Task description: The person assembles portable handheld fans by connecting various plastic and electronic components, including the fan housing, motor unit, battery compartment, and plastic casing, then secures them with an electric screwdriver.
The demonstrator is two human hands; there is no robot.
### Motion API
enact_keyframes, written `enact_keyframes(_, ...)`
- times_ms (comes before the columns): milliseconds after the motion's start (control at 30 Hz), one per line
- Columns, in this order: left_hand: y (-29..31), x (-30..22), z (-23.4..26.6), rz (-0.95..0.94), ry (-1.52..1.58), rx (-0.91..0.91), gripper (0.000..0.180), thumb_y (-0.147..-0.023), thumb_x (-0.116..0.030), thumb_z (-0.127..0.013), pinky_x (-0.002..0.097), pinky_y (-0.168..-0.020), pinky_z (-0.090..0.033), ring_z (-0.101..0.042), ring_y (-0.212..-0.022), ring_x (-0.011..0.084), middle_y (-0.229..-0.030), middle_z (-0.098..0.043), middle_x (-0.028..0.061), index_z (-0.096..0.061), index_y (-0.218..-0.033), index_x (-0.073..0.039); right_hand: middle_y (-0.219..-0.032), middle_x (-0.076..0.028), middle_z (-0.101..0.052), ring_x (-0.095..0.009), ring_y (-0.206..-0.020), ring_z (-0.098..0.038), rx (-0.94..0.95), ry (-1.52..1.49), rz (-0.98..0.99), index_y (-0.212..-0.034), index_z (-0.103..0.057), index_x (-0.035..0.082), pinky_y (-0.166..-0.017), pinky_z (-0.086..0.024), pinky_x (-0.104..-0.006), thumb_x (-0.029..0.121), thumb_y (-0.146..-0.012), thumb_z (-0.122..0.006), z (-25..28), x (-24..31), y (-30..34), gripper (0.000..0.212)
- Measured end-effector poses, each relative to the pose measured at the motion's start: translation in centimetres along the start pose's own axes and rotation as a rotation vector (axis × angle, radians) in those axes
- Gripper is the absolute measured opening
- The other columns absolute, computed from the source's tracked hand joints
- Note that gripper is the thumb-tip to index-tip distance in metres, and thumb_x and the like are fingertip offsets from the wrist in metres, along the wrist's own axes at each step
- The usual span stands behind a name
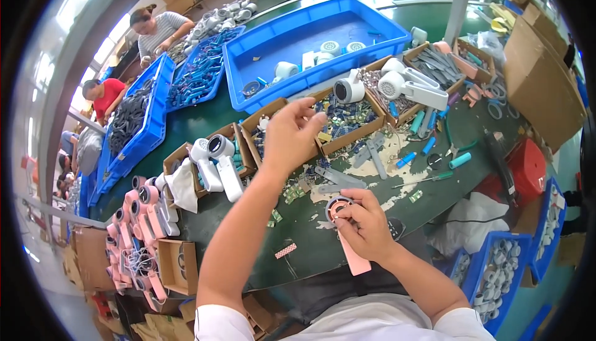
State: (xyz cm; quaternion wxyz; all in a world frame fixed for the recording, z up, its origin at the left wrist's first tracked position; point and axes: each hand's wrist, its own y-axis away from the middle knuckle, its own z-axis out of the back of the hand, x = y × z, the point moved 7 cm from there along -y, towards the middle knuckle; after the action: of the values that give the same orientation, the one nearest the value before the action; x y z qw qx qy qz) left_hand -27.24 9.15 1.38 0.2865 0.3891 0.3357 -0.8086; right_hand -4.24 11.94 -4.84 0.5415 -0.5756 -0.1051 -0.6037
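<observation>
My right hand [367, 226] grips a pink handheld fan [355, 257] near the table's front edge. Its round head [338, 209] has a grey rim, and its handle points down toward me. Fingers and thumb press on the head and hide part of it. Farther out, my left hand [290, 135] reaches over the cardboard boxes, thumb and fingers apart, with nothing visible in it. Just right of its fingers is a cardboard box of small circuit boards [347, 117], with a white fan head [349, 88] resting at its far edge.
A large blue tray [298, 21] with several white fan heads stands beyond the boxes. White fans [217, 164] lean at left, beside a pile of pink fans [133, 217]. Grey strips [372, 158], blue cylinders [406, 160] and a screwdriver [434, 177] lie on the green table. Co-workers sit farther off.
</observation>
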Motion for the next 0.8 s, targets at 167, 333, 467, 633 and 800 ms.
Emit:
enact_keyframes(167, -1.3, 3.6, 7.2, 0.034, -0.281, -0.029, 0.023, -0.09, -0.02, -0.073, 0.0304, -0.075, -0.055, -0.071, -0.078, 0.0152, -0.089, -0.077, 0.0083, -0.077, -0.105, -0.003, -0.123, -0.02, -0.059, -0.037, -0.102, -0.061, -0.009, -0.034, 0.007, -0.096, -0.067, 0.004, -0.084, -0.052, -0.0427, 0.008, -0.084, -0.074, 0.1, 0.0, -0.2, 0.014)
enact_keyframes(333, 1.8, 0.5, 9.6, -0.053, -0.617, 0.158, 0.02, -0.084, -0.016, -0.075, 0.0336, -0.07, -0.053, -0.067, -0.072, 0.0199, -0.081, -0.071, 0.0096, -0.076, -0.099, -0.004, -0.123, -0.019, -0.058, -0.038, -0.102, -0.061, -0.022, -0.028, 0.021, -0.096, -0.066, 0.004, -0.086, -0.052, -0.0436, 0.008, -0.084, -0.074, 0.6, -0.2, -0.4, 0.015)
enact_keyframes(467, 3.7, -0.7, 8.6, -0.266, -0.858, 0.173, 0.014, -0.084, -0.015, -0.075, 0.0379, -0.073, -0.052, -0.067, -0.078, 0.0255, -0.085, -0.07, 0.0079, -0.077, -0.096, -0.008, -0.122, -0.019, -0.058, -0.038, -0.104, -0.061, -0.002, -0.027, 0.027, -0.096, -0.067, 0.004, -0.087, -0.052, -0.0439, 0.007, -0.084, -0.074, 0.4, -0.1, -0.5, 0.014)
enact_keyframes(633, 6.1, -2.5, 3.0, -0.425, -0.694, 0.362, 0.015, -0.082, -0.017, -0.078, 0.0418, -0.074, -0.054, -0.068, -0.084, 0.0292, -0.086, -0.069, 0.0081, -0.077, -0.096, -0.013, -0.122, -0.019, -0.058, -0.037, -0.104, -0.061, 0.0, -0.021, 0.015, -0.096, -0.067, 0.004, -0.088, -0.052, -0.0438, 0.007, -0.084, -0.074, 0.5, 0.0, -0.2, 0.014)
enact_keyframes(800, 8.0, 0.4, -1.6, -0.298, -1.109, 0.428, 0.021, -0.085, -0.024, -0.075, 0.0413, -0.075, -0.056, -0.07, -0.091, 0.0258, -0.091, -0.07, 0.0056, -0.075, -0.103, -0.013, -0.12, -0.019, -0.059, -0.036, -0.104, -0.062, -0.019, -0.036, 0.02, -0.095, -0.067, 0.005, -0.088, -0.052, -0.0433, 0.007, -0.083, -0.074, 0.4, 0.2, -0.2, 0.014)
